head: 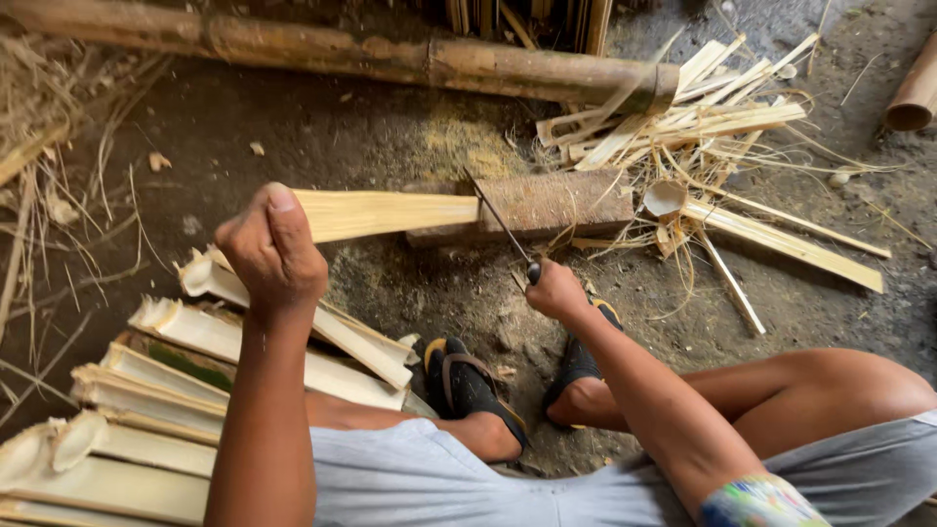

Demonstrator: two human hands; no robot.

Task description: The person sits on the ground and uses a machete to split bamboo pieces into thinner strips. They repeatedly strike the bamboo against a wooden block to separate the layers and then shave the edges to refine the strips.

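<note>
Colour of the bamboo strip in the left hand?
Pale yellow-cream bamboo strip, held by the left hand; head view.

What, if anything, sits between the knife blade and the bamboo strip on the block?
Nothing visible. The right hand holds the knife with its blade at the end of the bamboo strip, gripped by the left hand, over the wooden block.

1. Long bamboo pole (322, 51) lies across the top of the dirt floor (390, 137).
2. Stack of split bamboo sections (146, 400) sits at lower left.
3. Loose bamboo strips (703, 122) and shavings are scattered at upper right.
4. Dry straw (39, 185) lies along the left edge.
5. Black sandals (468, 385) rest on the floor.
</note>
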